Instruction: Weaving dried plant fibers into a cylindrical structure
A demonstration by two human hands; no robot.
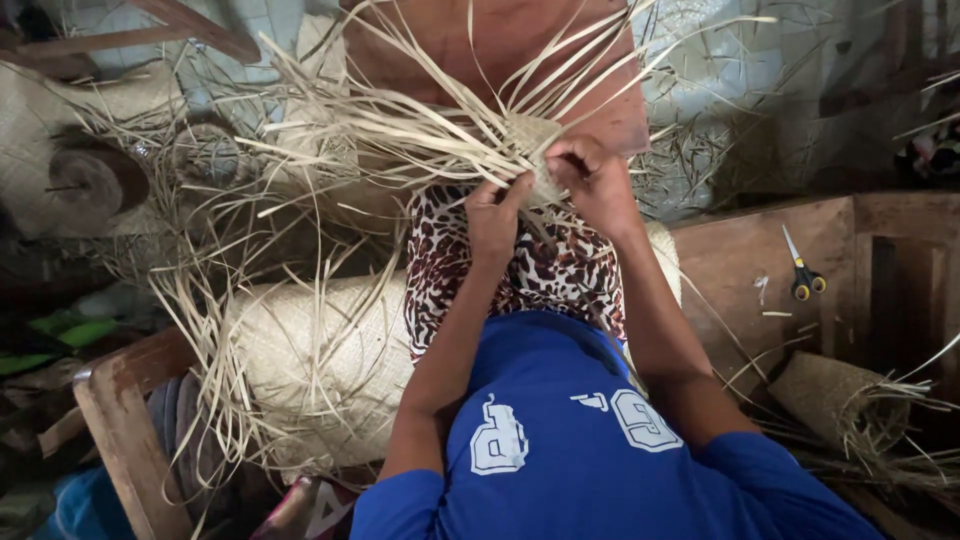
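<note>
A small woven piece of pale straw (535, 140) sits over my lap, with many long loose strips (400, 130) fanning out to the left and upward from it. My left hand (493, 215) pinches strips at the near edge of the woven piece. My right hand (592, 178) grips the woven piece from the right, fingers curled over it. Both hands touch the weave and almost meet. A leopard-print cloth (480, 270) covers my lap beneath them.
A rolled woven mat (300, 370) lies on the left under loose strips. Yellow-handled scissors (803, 272) rest on a wooden bench (760, 260) at right. A smaller rolled mat (835, 395) lies lower right. A wooden frame (125, 430) stands lower left.
</note>
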